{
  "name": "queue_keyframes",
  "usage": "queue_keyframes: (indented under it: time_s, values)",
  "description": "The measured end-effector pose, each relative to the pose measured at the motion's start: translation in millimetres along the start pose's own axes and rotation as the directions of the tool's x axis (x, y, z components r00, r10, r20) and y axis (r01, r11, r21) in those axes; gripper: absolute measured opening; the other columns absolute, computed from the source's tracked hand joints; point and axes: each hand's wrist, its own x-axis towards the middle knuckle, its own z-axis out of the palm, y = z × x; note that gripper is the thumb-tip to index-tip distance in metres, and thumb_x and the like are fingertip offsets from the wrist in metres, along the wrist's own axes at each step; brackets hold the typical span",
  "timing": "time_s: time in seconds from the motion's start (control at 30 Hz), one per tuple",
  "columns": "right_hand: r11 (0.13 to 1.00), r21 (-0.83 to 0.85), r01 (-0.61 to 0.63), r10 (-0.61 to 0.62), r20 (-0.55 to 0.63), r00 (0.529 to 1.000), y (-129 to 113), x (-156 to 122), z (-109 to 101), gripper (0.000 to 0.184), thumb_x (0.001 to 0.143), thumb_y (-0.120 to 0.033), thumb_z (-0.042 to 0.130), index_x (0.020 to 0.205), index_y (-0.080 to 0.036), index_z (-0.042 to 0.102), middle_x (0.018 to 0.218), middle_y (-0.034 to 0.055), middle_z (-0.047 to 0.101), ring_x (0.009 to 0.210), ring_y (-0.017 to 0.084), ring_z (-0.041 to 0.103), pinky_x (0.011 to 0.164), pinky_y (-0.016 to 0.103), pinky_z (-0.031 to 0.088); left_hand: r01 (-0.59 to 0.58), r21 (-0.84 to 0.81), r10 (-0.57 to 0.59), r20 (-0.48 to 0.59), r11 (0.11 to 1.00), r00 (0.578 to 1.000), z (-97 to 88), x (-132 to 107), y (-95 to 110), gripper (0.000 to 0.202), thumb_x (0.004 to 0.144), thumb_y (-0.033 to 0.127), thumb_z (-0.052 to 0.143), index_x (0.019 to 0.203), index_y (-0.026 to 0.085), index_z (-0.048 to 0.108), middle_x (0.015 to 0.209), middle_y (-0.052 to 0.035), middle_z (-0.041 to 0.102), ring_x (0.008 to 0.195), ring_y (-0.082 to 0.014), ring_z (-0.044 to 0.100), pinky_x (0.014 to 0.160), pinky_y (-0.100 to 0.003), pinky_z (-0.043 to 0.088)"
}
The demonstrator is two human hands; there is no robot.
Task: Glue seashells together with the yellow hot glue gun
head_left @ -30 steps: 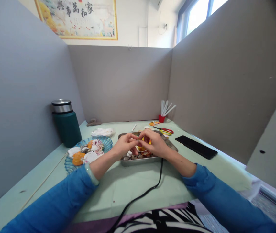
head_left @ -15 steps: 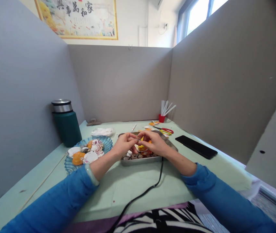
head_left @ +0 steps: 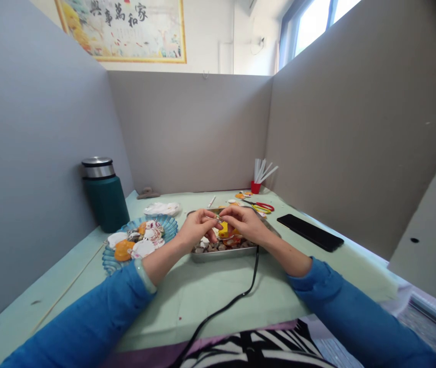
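Over the last second the yellow shell (head_left: pixel 223 229) has been drawn lower over the tray (head_left: pixel 202 255), pinched between left hand (head_left: pixel 197 228) and right hand (head_left: pixel 245 225), fingertips closed together.

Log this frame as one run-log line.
left hand: pinching small piece | right hand: pinching same piece | over: metal tray | beside: blue plate of shells

One camera sat on the person's head and looked forward and down, close over the counter (head_left: pixel 187 296), with grey walls (head_left: pixel 190 133) all around
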Motion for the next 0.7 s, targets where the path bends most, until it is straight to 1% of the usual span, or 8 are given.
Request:
queue_keyframes:
  time_s: [0.2,0.47,0.7]
  values:
    - [1.0,-0.012,-0.012,0.011,-0.045,0.999,-1.6,0.6,0.6,0.018,0.082,-0.032,0.054,0.086,-0.016,0.061,0.068,-0.0002,0.06,0.053,0.01,0.056,0.05,0.021,0.044,0.0,-0.011,0.0,0.004,1.0,1.0,-0.9,0.3,-0.6,0.029,0.073,0.03,0.064,0.09,0.015,0.045,0.073,-0.0031,0.067,0.041,-0.0096,0.057,0.043,-0.022,0.044]
    - [1.0,0.01,-0.029,0.03,-0.026,0.999,-6.0,0.2,0.5,0.019,0.081,-0.033,0.055,0.084,-0.016,0.061,0.067,-0.0004,0.06,0.053,0.01,0.056,0.05,0.021,0.044,0.001,-0.005,-0.001,0.004,1.0,1.0,1.2,-0.5,0.7,0.031,0.072,0.032,0.065,0.089,0.015,0.045,0.07,-0.0018,0.066,0.041,-0.0096,0.057,0.043,-0.022,0.043]
    - [0.997,0.048,-0.056,0.057,-0.014,0.998,-5.2,0.6,-0.8,0.019,0.08,-0.033,0.057,0.083,-0.016,0.063,0.065,0.0,0.06,0.054,0.01,0.056,0.051,0.021,0.044,0.0,0.002,0.0,0.011,1.0,1.0,2.0,-1.4,1.8,0.032,0.072,0.033,0.065,0.089,0.015,0.044,0.069,-0.0014,0.066,0.04,-0.0099,0.056,0.042,-0.022,0.043]
